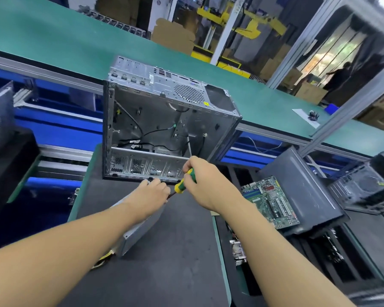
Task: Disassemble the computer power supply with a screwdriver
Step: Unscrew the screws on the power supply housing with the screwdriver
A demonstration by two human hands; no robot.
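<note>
— Item and location?
— Power supply (140, 229), a grey metal box. It lies on the dark mat (164, 267), near the open computer case (164, 120) and at 6 o'clock from it.
— Axis?
— Long axis runs 7 to 1 o'clock. The wired end is at 7; the far end is at 1, under the left hand (152, 192).
— Grips?
— Left hand: fingers curled over the far end, holding it down. Right hand (205, 185): closed round the screwdriver (179, 187) handle, shaft aimed toward 8 o'clock at that same end. Tip and screw are hidden.
— Hazards?
— Likely: the tip slips off the screw head and strikes the left fingers just beside it. An angled shaft may strip the head. The box, held at one end only, may pivot on the mat.
</note>
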